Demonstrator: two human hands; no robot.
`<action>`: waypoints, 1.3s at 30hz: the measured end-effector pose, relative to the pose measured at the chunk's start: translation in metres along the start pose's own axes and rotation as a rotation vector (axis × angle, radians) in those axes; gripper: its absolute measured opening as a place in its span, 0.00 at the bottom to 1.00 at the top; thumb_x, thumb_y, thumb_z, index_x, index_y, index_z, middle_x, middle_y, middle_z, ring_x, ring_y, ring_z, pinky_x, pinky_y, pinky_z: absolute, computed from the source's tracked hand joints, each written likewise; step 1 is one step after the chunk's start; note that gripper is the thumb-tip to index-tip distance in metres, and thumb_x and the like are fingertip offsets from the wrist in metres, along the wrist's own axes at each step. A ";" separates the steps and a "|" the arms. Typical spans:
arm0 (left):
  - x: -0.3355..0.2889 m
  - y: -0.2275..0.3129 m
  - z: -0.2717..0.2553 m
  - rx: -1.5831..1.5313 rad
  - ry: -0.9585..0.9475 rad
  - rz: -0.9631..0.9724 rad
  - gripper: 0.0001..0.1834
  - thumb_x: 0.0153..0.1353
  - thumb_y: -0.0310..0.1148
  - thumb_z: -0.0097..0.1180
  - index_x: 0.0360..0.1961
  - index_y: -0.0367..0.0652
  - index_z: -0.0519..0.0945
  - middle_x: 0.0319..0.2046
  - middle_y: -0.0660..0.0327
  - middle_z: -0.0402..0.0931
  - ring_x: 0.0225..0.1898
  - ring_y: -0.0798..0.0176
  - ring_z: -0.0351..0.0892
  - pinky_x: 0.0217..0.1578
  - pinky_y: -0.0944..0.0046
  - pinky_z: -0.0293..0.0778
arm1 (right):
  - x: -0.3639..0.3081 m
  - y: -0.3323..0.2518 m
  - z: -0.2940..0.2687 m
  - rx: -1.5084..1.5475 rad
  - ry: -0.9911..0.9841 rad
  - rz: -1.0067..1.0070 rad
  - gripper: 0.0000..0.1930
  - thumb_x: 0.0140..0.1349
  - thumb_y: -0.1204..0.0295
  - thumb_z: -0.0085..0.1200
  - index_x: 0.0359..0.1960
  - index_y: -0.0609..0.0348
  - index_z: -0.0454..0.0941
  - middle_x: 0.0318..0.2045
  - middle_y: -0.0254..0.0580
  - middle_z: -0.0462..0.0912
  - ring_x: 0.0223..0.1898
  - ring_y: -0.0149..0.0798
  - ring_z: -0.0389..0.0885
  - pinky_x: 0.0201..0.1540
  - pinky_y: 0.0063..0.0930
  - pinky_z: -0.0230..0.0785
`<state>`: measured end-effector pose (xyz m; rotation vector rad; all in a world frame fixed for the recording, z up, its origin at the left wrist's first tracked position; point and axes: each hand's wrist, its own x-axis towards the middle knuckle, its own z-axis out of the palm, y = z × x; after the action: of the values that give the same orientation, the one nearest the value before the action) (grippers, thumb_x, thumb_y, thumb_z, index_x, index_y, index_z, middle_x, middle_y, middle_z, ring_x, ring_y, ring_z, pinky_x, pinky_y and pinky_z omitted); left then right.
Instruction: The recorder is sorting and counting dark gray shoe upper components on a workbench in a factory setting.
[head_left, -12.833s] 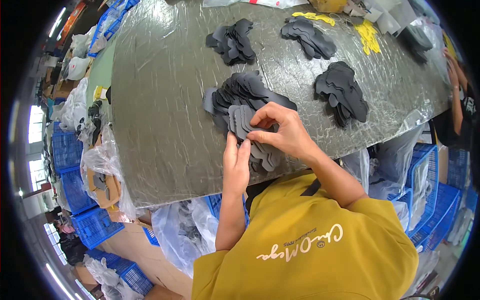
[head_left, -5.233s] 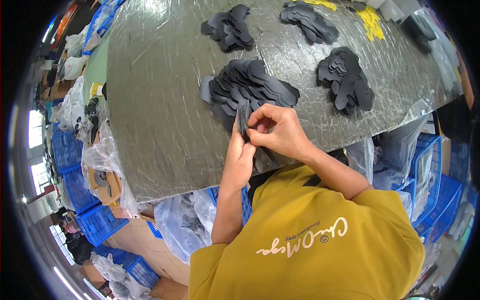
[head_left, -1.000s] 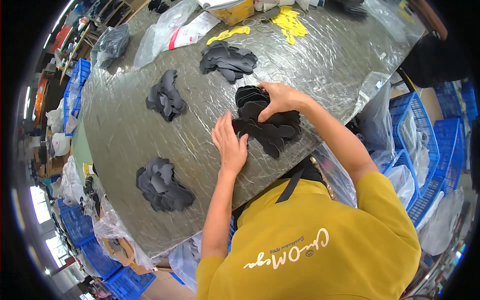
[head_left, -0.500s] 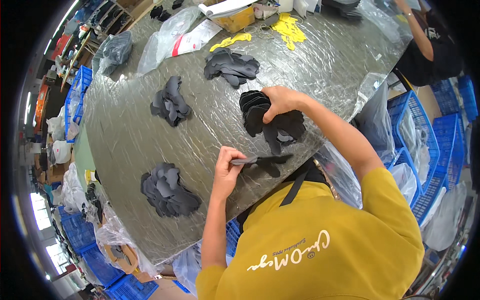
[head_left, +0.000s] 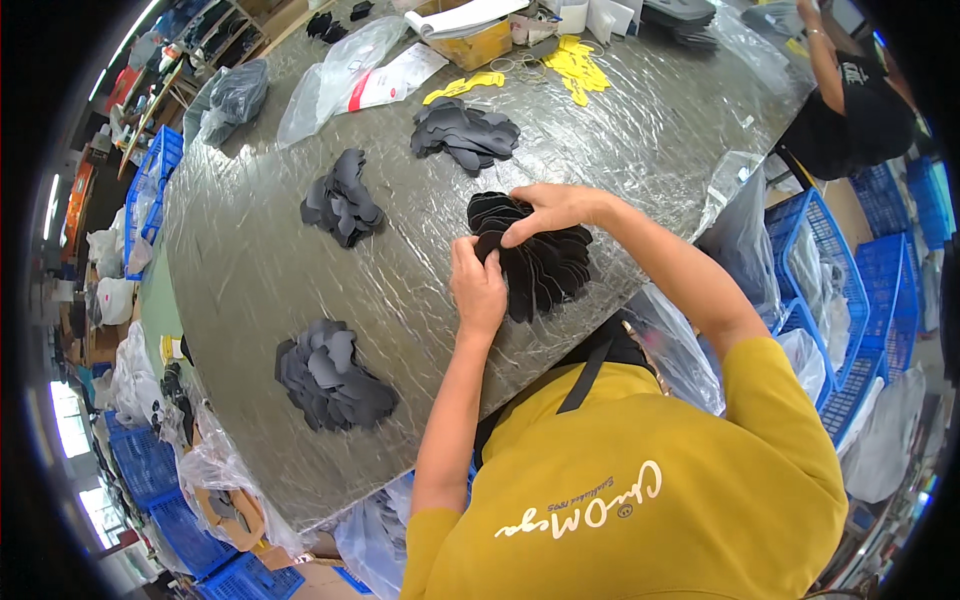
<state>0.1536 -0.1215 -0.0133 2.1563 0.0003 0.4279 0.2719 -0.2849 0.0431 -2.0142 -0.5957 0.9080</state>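
A fanned pile of thin black cut pieces (head_left: pixel 545 265) lies near the table's front edge, right of the middle. My right hand (head_left: pixel 550 212) is closed on the pile's upper edge, thumb on top. From the left, my left hand (head_left: pixel 478 285) pinches the left side of the same pile, its fingertips close to my right thumb. Three heaps of dark grey cut pieces lie apart from the hands: one heap (head_left: pixel 337 378) at the near left, another heap (head_left: pixel 343 200) farther off, and a third heap (head_left: pixel 465 133) toward the back.
The table (head_left: pixel 240 290) has a wrinkled, shiny plastic cover. Yellow tags (head_left: pixel 575 70), a yellow box (head_left: pixel 470 45) and a clear bag (head_left: pixel 335 80) lie at the back. Blue crates (head_left: pixel 825 270) stand to the right. Another person's arm (head_left: pixel 822 60) shows at the far right.
My left hand has moved up and right from the front edge, where it held a dark grey piece, onto the black pile. The pile now looks more evenly fanned.
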 end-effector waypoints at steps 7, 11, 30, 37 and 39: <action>-0.019 -0.004 -0.005 -0.388 0.194 -0.302 0.12 0.62 0.24 0.50 0.45 0.35 0.65 0.37 0.55 0.68 0.38 0.64 0.71 0.40 0.65 0.69 | 0.011 0.010 0.017 -0.367 0.141 0.007 0.41 0.34 0.54 0.67 0.49 0.72 0.71 0.38 0.57 0.80 0.43 0.47 0.79 0.46 0.35 0.70; -0.047 0.000 -0.017 -0.327 0.103 -0.316 0.13 0.65 0.27 0.50 0.48 0.33 0.68 0.38 0.56 0.69 0.39 0.66 0.70 0.42 0.68 0.69 | 0.005 0.019 0.013 0.000 0.238 0.060 0.40 0.33 0.57 0.68 0.48 0.72 0.72 0.41 0.56 0.80 0.44 0.47 0.79 0.48 0.35 0.70; -0.034 0.032 -0.031 -1.015 -0.083 -0.736 0.35 0.62 0.29 0.51 0.66 0.26 0.52 0.67 0.47 0.52 0.67 0.60 0.54 0.65 0.64 0.50 | 0.003 0.014 0.050 0.236 0.222 -0.101 0.37 0.41 0.73 0.68 0.56 0.68 0.68 0.47 0.43 0.79 0.48 0.35 0.76 0.55 0.28 0.67; -0.041 0.022 -0.030 -1.180 0.042 -0.700 0.32 0.62 0.25 0.47 0.66 0.26 0.54 0.65 0.48 0.56 0.67 0.58 0.55 0.65 0.63 0.51 | -0.001 0.009 0.048 0.451 0.141 -0.080 0.35 0.40 0.70 0.69 0.53 0.67 0.71 0.44 0.44 0.80 0.46 0.36 0.77 0.54 0.28 0.68; -0.039 0.018 -0.033 -1.287 0.067 -0.685 0.28 0.60 0.23 0.47 0.62 0.27 0.61 0.60 0.52 0.64 0.62 0.61 0.62 0.62 0.64 0.56 | -0.010 -0.003 0.051 0.541 0.090 -0.036 0.33 0.41 0.71 0.68 0.52 0.67 0.71 0.45 0.43 0.80 0.46 0.36 0.77 0.53 0.28 0.68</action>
<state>0.1043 -0.1116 0.0068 0.7819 0.3827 0.0289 0.2260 -0.2653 0.0298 -1.5405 -0.2921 0.8426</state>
